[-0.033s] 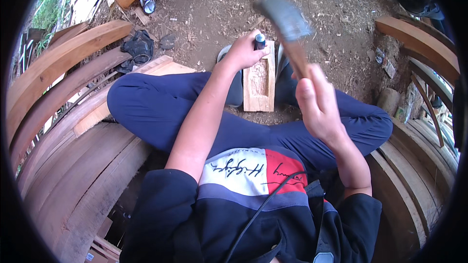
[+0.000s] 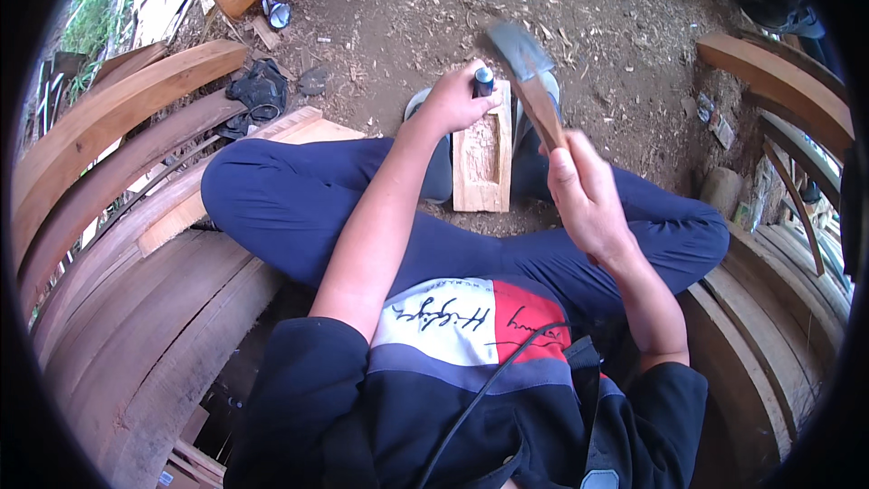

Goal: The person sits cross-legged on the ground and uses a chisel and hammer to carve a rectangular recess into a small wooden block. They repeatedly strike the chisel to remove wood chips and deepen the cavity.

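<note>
L hand (image 2: 453, 100) is fisted tight round a dark-handled chisel (image 2: 483, 81), its butt end sticking up above the fingers, the blade hidden below. Chisel stands at the top end of a wooden block (image 2: 482, 158) w/ a hollowed face, lying on the dirt betw. the person's feet. R hand (image 2: 584, 195) clamps the wooden handle of a hammer (image 2: 529, 81), head raised and blurred just right of the chisel. L forearm stretched fwd, R elbow bent. Curved planks (image 2: 118, 127) stacked at left.
</note>
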